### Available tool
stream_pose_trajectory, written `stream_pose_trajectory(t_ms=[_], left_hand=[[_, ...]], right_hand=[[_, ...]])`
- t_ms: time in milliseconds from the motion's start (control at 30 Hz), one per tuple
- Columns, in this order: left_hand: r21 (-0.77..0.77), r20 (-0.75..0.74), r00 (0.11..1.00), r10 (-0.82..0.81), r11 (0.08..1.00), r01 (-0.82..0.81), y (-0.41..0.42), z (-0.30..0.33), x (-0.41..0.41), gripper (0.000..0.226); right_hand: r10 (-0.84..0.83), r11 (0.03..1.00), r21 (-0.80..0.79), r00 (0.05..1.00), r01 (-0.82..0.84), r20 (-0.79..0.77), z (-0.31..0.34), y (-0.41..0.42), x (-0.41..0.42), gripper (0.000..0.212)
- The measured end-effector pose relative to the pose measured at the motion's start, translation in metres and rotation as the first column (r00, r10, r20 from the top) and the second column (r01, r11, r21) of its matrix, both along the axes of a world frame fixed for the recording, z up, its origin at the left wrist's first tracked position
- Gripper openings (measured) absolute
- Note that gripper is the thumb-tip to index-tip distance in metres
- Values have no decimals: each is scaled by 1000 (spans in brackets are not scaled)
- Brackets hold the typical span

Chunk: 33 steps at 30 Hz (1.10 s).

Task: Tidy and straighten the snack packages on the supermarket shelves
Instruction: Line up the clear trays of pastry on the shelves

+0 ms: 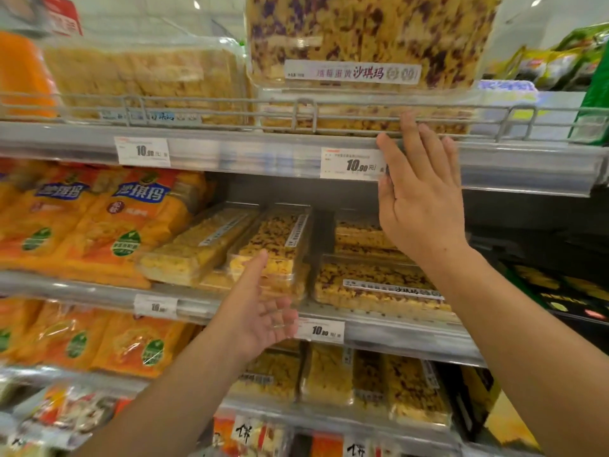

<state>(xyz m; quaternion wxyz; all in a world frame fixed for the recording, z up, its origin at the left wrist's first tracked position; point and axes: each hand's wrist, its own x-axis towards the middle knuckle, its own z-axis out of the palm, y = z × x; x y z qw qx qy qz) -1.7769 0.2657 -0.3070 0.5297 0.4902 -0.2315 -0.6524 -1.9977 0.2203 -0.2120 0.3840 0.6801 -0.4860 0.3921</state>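
Observation:
Clear plastic boxes of yellow rice-crisp cake fill the shelves. A large box speckled purple (369, 37) stands upright on the top shelf on another flat box (362, 118). My right hand (418, 192) is raised with straight fingers, its fingertips at the top shelf's wire rail (230, 107) in front of that flat box. My left hand (263, 311) is palm up with relaxed fingers, empty, just under the front end of a tilted purple-speckled box (273, 245) on the middle shelf. Beside it lie a plain yellow box (197, 249) and a flat speckled box (375, 285).
Orange snack bags (108, 225) crowd the left of the middle shelf and the shelf below it. Another clear box (145, 80) sits top left. Price tags (351, 163) hang on the shelf edges. More boxes (372, 380) line the lower shelf. Green packets (560, 57) are far right.

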Motion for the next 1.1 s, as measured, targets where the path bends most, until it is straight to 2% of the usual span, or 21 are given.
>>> stream_pose_trajectory(t_ms=[133, 333, 500, 600, 667, 700, 733, 800, 833, 900, 967, 1033, 1100], left_hand=[[4, 4, 999, 45, 999, -45, -13, 8, -3, 58], [-49, 29, 986, 163, 986, -161, -19, 10, -1, 28], [-111, -5, 987, 163, 980, -163, 15, -7, 27, 34], [-153, -16, 998, 67, 986, -69, 36, -17, 47, 47], [-167, -16, 1000, 12, 986, -15, 39, -23, 58, 55], [-172, -10, 1000, -15, 985, 13, 38, -25, 63, 58], [-180, 1, 999, -48, 983, 48, 35, -26, 67, 60], [-206, 48, 990, -132, 969, 139, 26, -30, 73, 60], [-220, 76, 981, -179, 957, 192, 21, -31, 75, 60], [-249, 135, 952, -275, 921, 301, 11, -29, 76, 61], [-283, 211, 918, -336, 878, 386, 1, -24, 72, 60], [-313, 303, 891, -339, 847, 429, -10, -15, 64, 51], [-353, 387, 873, -297, 827, 437, -22, -2, 52, 37]], right_hand=[[-16, 1000, 17, 1000, 17, -4, 1, 1, 0, 47], [-21, 997, 68, 1000, 20, 22, -3, 4, 5, 54], [139, 977, 163, 990, -140, 13, -38, 16, 5, 52], [258, 927, 281, 966, -247, -2, -77, 34, 12, 45], [241, 873, 415, 966, -257, 91, -95, 39, 19, 48], [177, 830, 488, 957, -271, 231, -98, 37, 24, 52], [76, 780, 540, 904, -317, 420, -97, 35, 28, 56], [-94, 709, 513, 656, -484, 749, -91, 26, 29, 58], [-135, 707, 460, 535, -538, 834, -88, 21, 25, 57], [-198, 723, 407, 396, -559, 897, -83, 17, 7, 56], [-250, 748, 387, 310, -540, 917, -80, 17, -13, 52], [-261, 754, 388, 300, -531, 918, -79, 20, -36, 34], [-295, 706, 431, 319, -562, 900, -75, 27, -58, 42]])
